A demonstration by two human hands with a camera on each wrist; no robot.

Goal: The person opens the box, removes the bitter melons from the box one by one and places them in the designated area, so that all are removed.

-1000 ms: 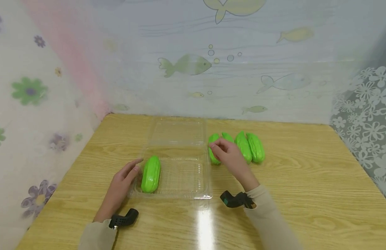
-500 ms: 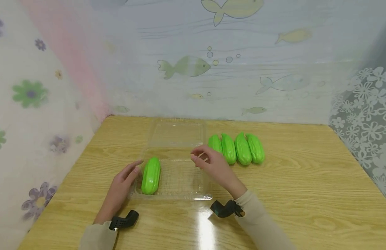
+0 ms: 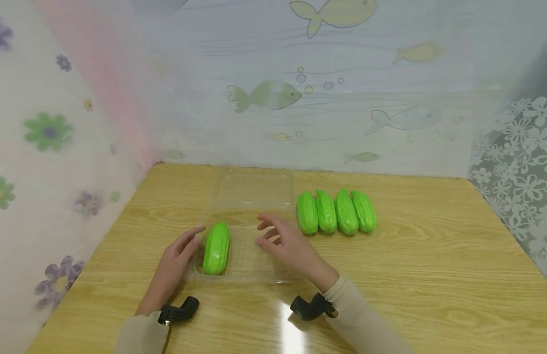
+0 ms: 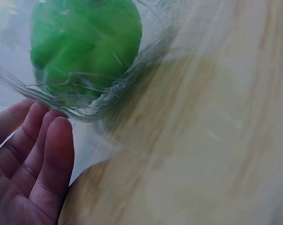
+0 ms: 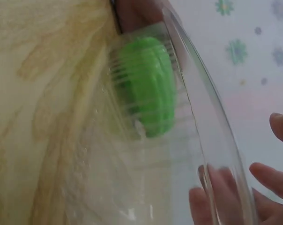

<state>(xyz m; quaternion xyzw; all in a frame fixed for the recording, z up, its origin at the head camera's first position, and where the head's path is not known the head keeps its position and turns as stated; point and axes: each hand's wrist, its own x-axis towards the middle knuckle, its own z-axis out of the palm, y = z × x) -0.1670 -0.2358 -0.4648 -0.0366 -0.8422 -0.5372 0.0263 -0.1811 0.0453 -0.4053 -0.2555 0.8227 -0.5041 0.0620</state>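
Note:
A clear plastic clamshell box (image 3: pixel 260 281) lies with its lid (image 3: pixel 256 189) folded back. At the left inside it is one bright green, ridged, cucumber-like vegetable (image 3: pixel 217 249). My left hand (image 3: pixel 172 260) rests at the box's left side; in the left wrist view its fingertips (image 4: pixel 59 136) are right at the clear wall, below the green vegetable (image 4: pixel 85 44). Over the right part of the box hovers my right hand (image 3: pixel 288 248), fingers loosely bent and holding nothing. Through the clear wall, the right wrist view shows the same vegetable (image 5: pixel 148 86).
Right of the box, several matching green vegetables (image 3: pixel 346 211) lie side by side in a row. The wooden table (image 3: pixel 433 275) reaches back to a wall covering (image 3: pixel 256 137) printed with fish. Black wrist cameras (image 3: pixel 180 309) sit on both cuffs.
My right hand has moved left and toward me, from over the row of green vegetables to above the box, and its fingers have spread. The left hand has stayed in place.

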